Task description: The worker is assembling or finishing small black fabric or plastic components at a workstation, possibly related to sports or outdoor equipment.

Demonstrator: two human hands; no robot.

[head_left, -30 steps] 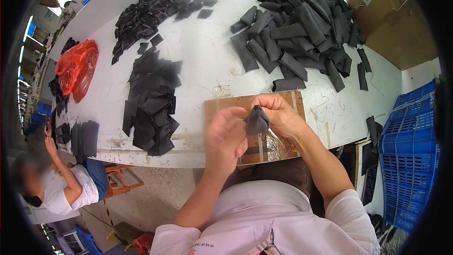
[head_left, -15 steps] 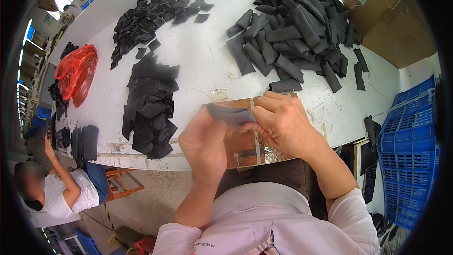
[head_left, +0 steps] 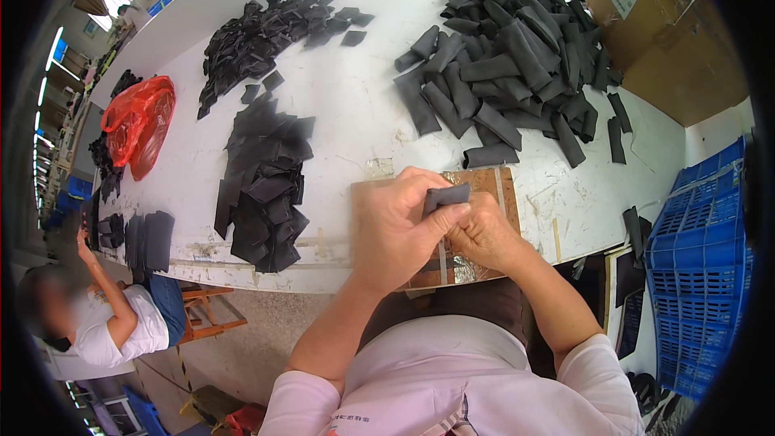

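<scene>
**Piece pinched in left hand**

At frame centre, left thumb and fingers close on it; the right hand curls alongside, its hold hidden. Red bag at left, box upper right, crate right: contents unclear.

Dark grey cloth piece, bent (partly hidden), in left grip, against right grip

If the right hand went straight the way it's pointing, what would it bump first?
Probably the left hand, near its thumb and the dark piece it pinches. The right hand points left and away from the body, toward them; they may already touch, since depth is unclear.
</scene>
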